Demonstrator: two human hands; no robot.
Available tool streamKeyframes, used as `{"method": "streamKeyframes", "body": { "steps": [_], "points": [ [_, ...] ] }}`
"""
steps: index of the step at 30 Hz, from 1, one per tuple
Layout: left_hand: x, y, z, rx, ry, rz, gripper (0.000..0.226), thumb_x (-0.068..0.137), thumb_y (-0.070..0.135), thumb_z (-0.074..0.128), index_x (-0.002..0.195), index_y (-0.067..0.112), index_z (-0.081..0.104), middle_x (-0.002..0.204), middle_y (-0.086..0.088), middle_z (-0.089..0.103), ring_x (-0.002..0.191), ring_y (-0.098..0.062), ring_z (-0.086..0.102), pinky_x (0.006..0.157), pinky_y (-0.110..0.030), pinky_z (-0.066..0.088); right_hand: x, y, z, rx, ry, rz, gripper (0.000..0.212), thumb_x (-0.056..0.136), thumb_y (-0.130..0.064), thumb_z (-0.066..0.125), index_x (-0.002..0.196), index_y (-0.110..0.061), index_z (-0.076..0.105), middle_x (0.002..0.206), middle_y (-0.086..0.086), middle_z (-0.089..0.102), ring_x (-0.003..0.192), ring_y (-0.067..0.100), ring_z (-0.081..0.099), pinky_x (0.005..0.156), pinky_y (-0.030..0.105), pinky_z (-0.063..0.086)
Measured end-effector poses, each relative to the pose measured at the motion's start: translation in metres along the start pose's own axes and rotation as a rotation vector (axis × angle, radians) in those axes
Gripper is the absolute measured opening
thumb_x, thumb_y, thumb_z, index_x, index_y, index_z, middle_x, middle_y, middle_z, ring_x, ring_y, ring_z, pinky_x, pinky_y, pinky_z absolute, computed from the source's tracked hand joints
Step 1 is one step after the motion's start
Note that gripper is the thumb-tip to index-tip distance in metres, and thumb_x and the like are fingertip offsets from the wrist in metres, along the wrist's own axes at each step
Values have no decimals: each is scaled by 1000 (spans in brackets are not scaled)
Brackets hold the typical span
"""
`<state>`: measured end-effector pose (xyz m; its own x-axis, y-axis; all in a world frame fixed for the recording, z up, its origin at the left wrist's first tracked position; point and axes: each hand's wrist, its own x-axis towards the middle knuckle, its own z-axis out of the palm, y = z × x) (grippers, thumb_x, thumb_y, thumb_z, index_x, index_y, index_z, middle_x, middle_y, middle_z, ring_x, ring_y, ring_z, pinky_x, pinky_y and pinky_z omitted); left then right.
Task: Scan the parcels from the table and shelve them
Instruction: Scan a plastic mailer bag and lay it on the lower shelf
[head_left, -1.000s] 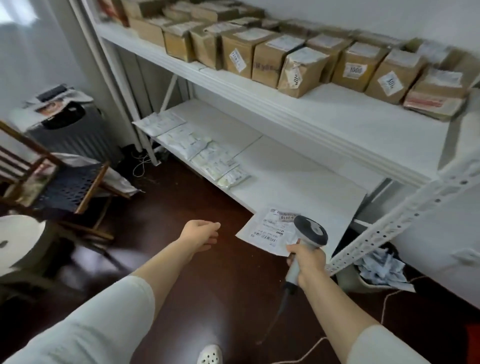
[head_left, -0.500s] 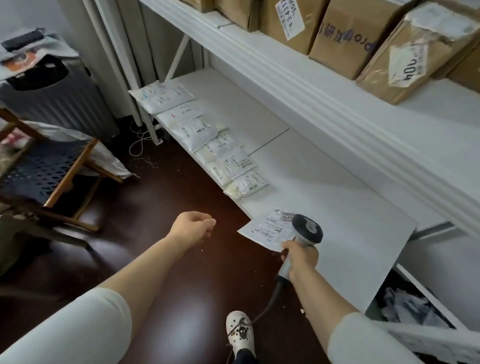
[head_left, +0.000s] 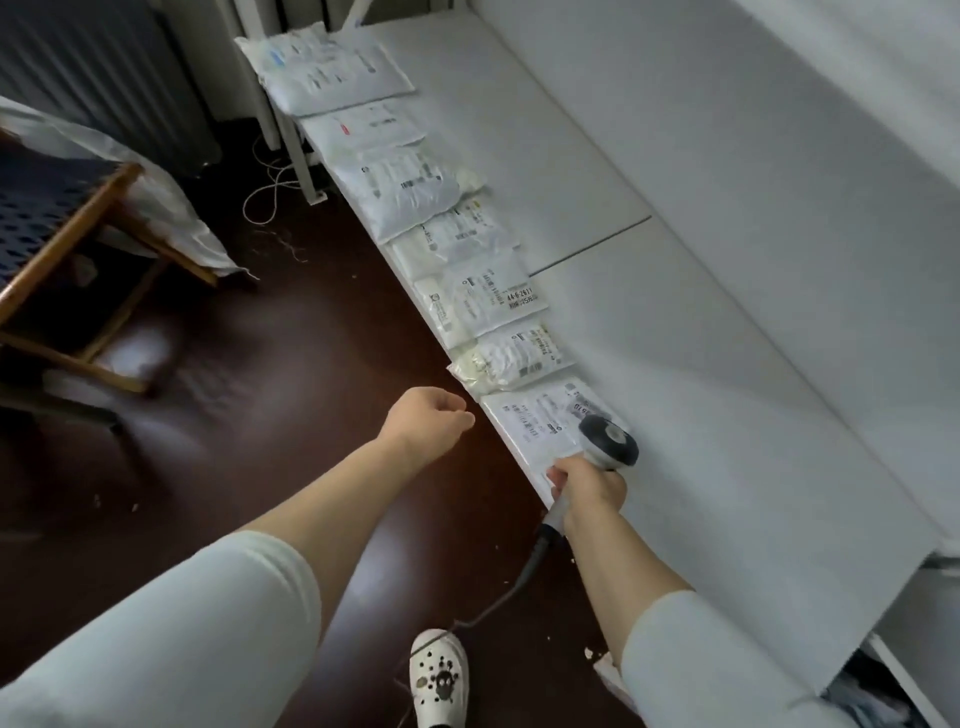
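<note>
Low white shelf board (head_left: 727, 374) runs from far left to near right. Its front edge drops straight to the dark brown glossy floor (head_left: 249, 426), a wide strip of which lies open between the shelf and the chair. The back part of the board is plain white, with a thin seam crossing it mid-length.

A row of white plastic mailer parcels (head_left: 400, 192) lies flat along the front edge, end to end, some overlapping. The flat white parcel with a printed label (head_left: 535, 423) is at the near end of the row, its long side on the board's edge, touching the crinkled one beyond it.

Right hand (head_left: 589, 488) has its fingers wrapped round the handle of the grey handheld barcode scanner (head_left: 608, 447), whose head sits over that parcel's near corner. Cannot tell if the fingers touch the parcel. The dark scanner cable (head_left: 498, 597) trails down to the floor beside the white clog shoe (head_left: 439, 675).

Left hand (head_left: 431, 423) hangs over the floor just off the shelf edge, fingers loosely curled, holding nothing.

On the left is a wooden chair with a dark blue perforated seat (head_left: 67, 234). Farther back stands a white metal shelf post (head_left: 301, 156) with a loose white cord (head_left: 270, 192) on the floor at its foot, and a grey ribbed radiator (head_left: 104, 67) behind.
</note>
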<state>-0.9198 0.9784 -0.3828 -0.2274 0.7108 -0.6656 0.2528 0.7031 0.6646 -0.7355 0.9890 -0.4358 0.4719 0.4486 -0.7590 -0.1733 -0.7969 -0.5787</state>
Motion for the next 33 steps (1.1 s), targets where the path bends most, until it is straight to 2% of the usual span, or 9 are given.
{"method": "streamKeyframes", "body": {
  "steps": [7,11,15,19,23,25,28,30,33],
  "points": [
    [1,2,4,73,-18,-9,24,88,20,64,112,14,66,97,-5,67,100,-24,65,79,-26,47,6,-2,1,-35,-6,47,15,78,1,70,91,2,62,74,13,67,62,21,61,71,32,53],
    [-24,7,3,125,-59,0,26,88,19,64,113,14,65,91,-2,63,89,-21,64,84,-28,50,-19,4,-25,-44,-2,53,10,78,1,70,78,1,60,72,14,69,57,22,60,82,42,57],
    [-73,18,2,180,-105,46,21,89,19,64,109,16,65,91,-2,62,87,-20,61,88,-32,50,-72,8,-63,-14,-16,29,15,76,2,69,68,-4,58,51,7,64,55,23,59,71,36,53],
    [-148,28,2,254,-178,143,5,89,17,62,89,20,58,84,-2,61,83,-19,58,90,-36,50,-141,25,-114,77,-45,6,13,76,3,69,72,-5,59,62,12,66,62,24,64,63,30,51],
    [-236,28,13,336,-284,254,25,87,19,65,112,13,63,107,-10,66,102,-24,63,95,-35,50,-219,59,-178,201,-5,-15,14,79,2,69,74,-5,58,66,12,66,68,25,66,61,31,49],
    [-283,23,24,418,-363,325,6,86,16,64,92,18,64,96,-8,65,91,-23,63,91,-36,50,-256,82,-213,268,23,-10,12,79,5,67,75,-5,59,69,13,66,62,24,64,58,30,48],
    [-347,15,57,541,-459,434,33,84,10,62,63,27,43,80,-6,53,74,-18,52,76,-31,49,-304,119,-267,445,20,-23,16,82,9,61,71,-2,58,70,17,63,53,23,60,53,28,45],
    [-387,8,83,626,-556,497,26,84,10,63,67,25,50,84,-8,57,78,-21,56,82,-33,49,-332,143,-304,557,30,-48,15,84,8,60,72,0,56,64,16,61,45,21,58,49,27,44],
    [-452,-5,127,703,-687,597,18,85,11,65,102,12,67,103,-14,67,100,-29,65,93,-35,50,-372,184,-370,681,119,-72,14,85,8,59,75,1,54,59,16,60,39,20,57,45,25,42]
  ]
}}
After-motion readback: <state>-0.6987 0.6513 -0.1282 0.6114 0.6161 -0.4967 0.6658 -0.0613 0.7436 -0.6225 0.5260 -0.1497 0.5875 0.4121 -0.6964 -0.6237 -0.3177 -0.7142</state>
